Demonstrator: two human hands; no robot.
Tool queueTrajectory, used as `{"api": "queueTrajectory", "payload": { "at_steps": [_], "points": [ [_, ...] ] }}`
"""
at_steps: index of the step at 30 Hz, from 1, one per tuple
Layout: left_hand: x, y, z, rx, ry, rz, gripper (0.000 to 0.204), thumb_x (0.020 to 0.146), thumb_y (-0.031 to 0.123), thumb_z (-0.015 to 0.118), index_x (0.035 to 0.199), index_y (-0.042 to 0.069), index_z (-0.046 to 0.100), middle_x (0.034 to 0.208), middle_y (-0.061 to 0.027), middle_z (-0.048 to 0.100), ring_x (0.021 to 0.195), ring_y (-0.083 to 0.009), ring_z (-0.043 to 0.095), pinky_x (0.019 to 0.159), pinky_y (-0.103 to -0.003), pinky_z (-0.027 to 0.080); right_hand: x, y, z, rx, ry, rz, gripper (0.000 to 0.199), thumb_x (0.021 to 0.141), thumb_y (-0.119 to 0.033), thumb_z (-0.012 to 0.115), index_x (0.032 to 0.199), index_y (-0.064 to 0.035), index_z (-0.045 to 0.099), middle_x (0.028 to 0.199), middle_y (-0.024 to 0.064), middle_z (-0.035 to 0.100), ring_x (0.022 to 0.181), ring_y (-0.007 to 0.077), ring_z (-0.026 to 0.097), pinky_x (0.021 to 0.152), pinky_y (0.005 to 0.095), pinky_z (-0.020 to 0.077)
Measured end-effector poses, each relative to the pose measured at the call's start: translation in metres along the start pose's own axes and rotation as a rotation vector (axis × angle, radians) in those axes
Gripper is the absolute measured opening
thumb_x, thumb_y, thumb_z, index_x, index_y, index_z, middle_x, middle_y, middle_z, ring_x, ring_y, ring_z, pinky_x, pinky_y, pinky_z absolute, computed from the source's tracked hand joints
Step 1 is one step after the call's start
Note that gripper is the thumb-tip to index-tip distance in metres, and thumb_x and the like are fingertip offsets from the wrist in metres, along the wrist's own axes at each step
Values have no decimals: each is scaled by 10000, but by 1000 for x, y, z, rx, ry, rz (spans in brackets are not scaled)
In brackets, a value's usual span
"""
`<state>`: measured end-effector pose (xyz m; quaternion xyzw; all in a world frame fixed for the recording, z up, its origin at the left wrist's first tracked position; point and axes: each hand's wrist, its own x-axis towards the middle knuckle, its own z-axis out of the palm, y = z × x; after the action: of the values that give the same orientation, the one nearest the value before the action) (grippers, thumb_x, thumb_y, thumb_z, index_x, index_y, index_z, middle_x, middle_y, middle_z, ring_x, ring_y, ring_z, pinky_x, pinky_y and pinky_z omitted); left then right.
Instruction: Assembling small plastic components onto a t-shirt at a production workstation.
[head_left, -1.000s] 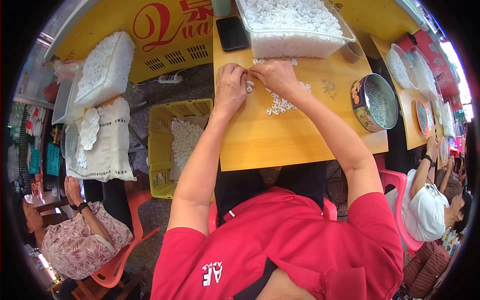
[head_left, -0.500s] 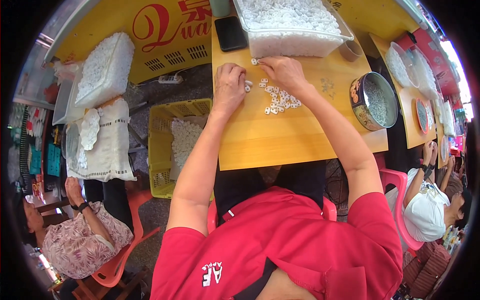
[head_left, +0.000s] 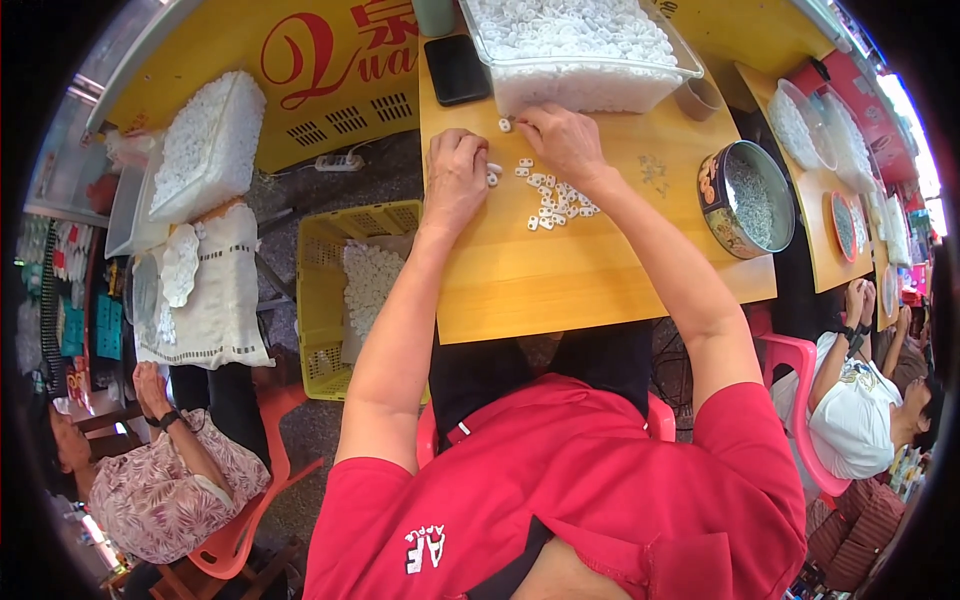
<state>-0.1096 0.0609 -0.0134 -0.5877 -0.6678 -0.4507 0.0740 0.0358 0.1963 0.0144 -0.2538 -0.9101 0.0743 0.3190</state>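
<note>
My left hand point(head_left: 457, 180) rests on the wooden table point(head_left: 520, 290) with its fingers curled; whatever they may hold is hidden. A couple of small white plastic pieces with two dark holes point(head_left: 492, 178) lie right beside its fingertips. Close to the front of a clear box of white pieces point(head_left: 590, 88), my right hand point(head_left: 565, 145) has its fingers drawn together, and I cannot make out what is in them. One loose white piece point(head_left: 505, 125) lies just left of those fingertips. Between and below my hands is a scattered pile of similar pieces point(head_left: 560, 203).
A round tin of small metal parts point(head_left: 760, 200) stands at the table's right. Farther back are a dark phone point(head_left: 457, 70) and a small brown cup point(head_left: 700, 101). A yellow crate point(head_left: 322, 300) sits left of the table. Other people sit at both sides.
My right hand has shifted slightly, and its fingertips now sit a little apart from the single loose piece. My left hand stays nearly in place. The view has moved slightly.
</note>
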Motion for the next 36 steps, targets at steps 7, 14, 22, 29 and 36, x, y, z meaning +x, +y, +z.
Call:
{"api": "queueTrajectory", "payload": {
  "at_steps": [7,14,22,29,36],
  "points": [
    [-1,-2,1,-11,18,12,82,882,33,619,926,2,680,995,-139,630,997,-350,568,895,-436,463,-22,-22,-19,82,-84,-98,168,874,-245,721,946,-93,729,951,103,681,930,325,638,819,418,514],
    [-1,-3,-2,-31,10,-8,113,916,41,602,948,-18,693,1014,-148,647,1008,-344,588,899,-420,474,-63,-7,-59,146,-253,-291,116,852,-169,737,903,-70,704,973,83,646,981,302,602,888,419,478],
    [0,-2,-8,-176,-71,-89,148,934,88,629,991,-20,713,1036,-145,674,1031,-306,617,879,-380,500,-59,21,-58,171,-67,-162,131,874,-141,707,959,-42,722,1063,114,670,1033,323,608,911,416,491],
    [1,-14,-15,-207,-220,-75,192,957,137,642,1061,-13,703,1093,-133,666,1072,-284,612,898,-367,497,-31,31,-34,-44,61,34,139,882,-188,696,977,-106,756,1023,113,664,1010,329,601,891,422,503],
    [-2,7,-25,-227,-304,-118,412,930,221,680,1238,-40,600,1259,-213,583,1194,-364,542,1039,-422,427,-33,21,-19,-34,-3,-102,130,876,-226,698,934,-137,773,969,72,656,1010,304,583,889,428,492]
  ]
}}
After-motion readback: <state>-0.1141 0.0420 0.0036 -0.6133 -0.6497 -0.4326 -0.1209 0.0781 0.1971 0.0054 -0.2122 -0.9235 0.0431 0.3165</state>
